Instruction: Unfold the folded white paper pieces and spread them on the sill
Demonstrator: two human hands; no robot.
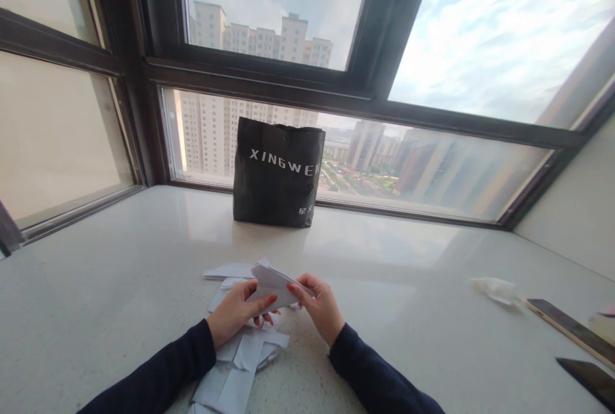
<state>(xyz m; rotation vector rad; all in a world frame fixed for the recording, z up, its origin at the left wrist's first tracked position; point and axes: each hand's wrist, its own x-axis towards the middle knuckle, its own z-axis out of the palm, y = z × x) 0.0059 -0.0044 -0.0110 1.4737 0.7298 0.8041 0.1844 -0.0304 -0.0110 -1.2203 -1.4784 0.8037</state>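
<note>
Both hands hold a folded piece of white paper (276, 281) above the pale sill. My left hand (235, 313) grips its left side, thumb on top and fingers curled beneath. The right end is pinched between thumb and fingers of my right hand (323, 308). Under and around my left hand lies a loose heap of folded white papers (243, 363), spreading toward the near edge. One more folded paper (225, 271) pokes out just beyond the left hand. My left hand and forearm hide part of the heap.
A black bag (278, 173) with white lettering stands upright near the window. Off to the right lie a crumpled white item (497, 289), a dark flat object with a light edge (571, 324) and a black object (589, 379). Dark window frames (269, 84) border the pale sill (408, 311).
</note>
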